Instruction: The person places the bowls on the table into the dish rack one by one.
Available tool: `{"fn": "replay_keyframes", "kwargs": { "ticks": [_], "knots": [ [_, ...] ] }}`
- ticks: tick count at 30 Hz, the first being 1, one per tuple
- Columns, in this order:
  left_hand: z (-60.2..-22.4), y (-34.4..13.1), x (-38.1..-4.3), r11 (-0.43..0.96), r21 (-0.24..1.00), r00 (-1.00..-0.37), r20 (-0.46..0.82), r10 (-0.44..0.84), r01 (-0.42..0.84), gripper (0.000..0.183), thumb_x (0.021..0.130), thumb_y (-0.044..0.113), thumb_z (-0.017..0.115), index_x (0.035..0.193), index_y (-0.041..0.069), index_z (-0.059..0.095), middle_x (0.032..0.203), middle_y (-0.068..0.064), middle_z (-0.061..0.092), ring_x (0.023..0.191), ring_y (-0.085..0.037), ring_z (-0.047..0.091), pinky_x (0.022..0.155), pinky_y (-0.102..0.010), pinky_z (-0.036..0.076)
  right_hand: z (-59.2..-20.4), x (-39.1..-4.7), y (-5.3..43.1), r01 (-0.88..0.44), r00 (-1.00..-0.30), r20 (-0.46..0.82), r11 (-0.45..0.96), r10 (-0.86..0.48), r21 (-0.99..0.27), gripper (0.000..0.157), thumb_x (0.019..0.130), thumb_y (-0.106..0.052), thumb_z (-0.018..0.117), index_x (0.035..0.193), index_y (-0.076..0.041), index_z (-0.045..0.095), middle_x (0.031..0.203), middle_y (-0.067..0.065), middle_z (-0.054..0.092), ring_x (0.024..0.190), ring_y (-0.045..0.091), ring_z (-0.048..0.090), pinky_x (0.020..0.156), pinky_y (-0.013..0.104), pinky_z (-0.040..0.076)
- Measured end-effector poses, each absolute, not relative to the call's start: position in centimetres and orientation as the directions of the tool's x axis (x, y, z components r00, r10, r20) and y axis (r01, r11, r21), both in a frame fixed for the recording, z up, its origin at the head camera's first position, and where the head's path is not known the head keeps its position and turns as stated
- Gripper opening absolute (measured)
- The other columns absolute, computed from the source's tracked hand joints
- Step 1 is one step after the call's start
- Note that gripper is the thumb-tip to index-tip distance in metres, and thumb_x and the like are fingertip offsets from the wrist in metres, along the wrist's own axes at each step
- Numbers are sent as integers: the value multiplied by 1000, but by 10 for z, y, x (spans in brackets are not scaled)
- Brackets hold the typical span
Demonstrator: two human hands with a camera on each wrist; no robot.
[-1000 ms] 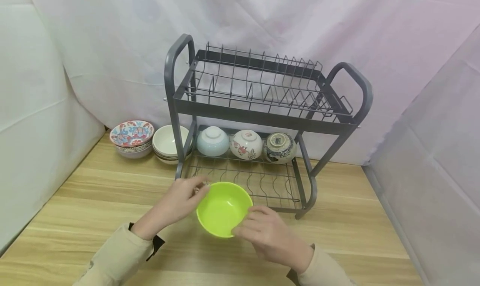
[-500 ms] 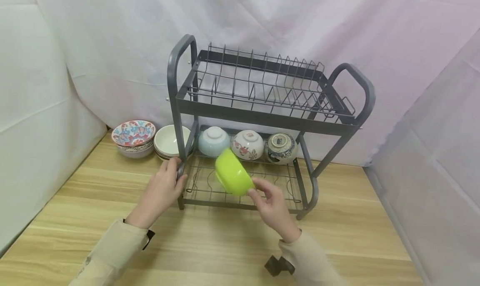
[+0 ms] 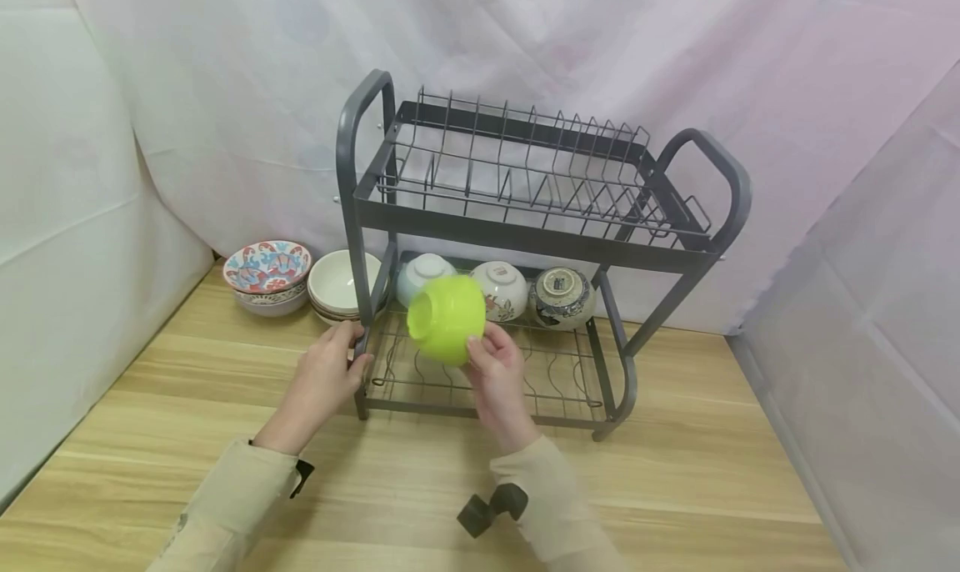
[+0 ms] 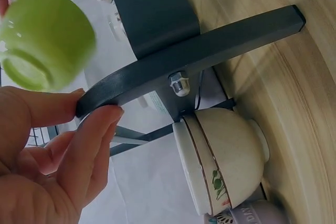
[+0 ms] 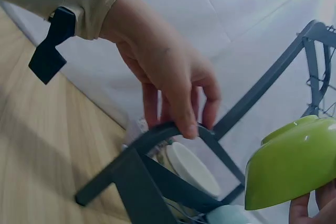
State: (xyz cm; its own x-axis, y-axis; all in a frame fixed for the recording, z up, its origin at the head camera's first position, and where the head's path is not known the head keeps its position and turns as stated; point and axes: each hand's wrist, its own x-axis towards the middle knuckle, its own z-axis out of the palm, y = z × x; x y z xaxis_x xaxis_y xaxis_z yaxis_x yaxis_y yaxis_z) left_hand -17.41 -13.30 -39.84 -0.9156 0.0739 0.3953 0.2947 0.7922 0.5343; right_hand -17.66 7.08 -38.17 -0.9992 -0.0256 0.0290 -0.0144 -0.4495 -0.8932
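Observation:
My right hand (image 3: 497, 380) pinches the rim of a lime-green bowl (image 3: 448, 320), held tilted with its foot to the left over the lower tier of a dark grey dish rack (image 3: 525, 237). My left hand (image 3: 318, 380) grips the rack's lower left frame bar; the left wrist view shows thumb and fingers (image 4: 97, 129) on either side of it. Behind the green bowl, upside down on the lower tier, stand a light blue bowl (image 3: 420, 270), partly covered, a white flowered bowl (image 3: 504, 288) and a dark patterned bowl (image 3: 561, 297).
Left of the rack, a stack of white bowls (image 3: 336, 280) and a stack of patterned bowls (image 3: 267, 268) stand on the wooden table (image 3: 420, 505). The rack's wire upper tier (image 3: 517, 168) overhangs the back bowls. White cloth (image 3: 225, 97) hangs behind.
My left hand let go of the green bowl and moved left to the rack's frame. My right hand carried the bowl up over the lower tier, turning it from upright to tilted.

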Motion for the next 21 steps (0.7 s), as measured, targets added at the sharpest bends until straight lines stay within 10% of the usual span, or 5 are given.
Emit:
{"fn": "replay_keyframes", "kwargs": {
  "ticks": [21],
  "knots": [
    [-395, -136, -177, 731, 650, -965, 257, 46, 208, 31, 78, -1, 66, 104, -8, 52, 96, -25, 59, 71, -31, 65, 60, -35, 54, -420, -187, 25, 137, -988, -153, -417, 6, -898, 25, 86, 2, 50, 111, 6, 52, 100, 17, 65, 79, 15, 63, 75, 29, 51]
  ]
}}
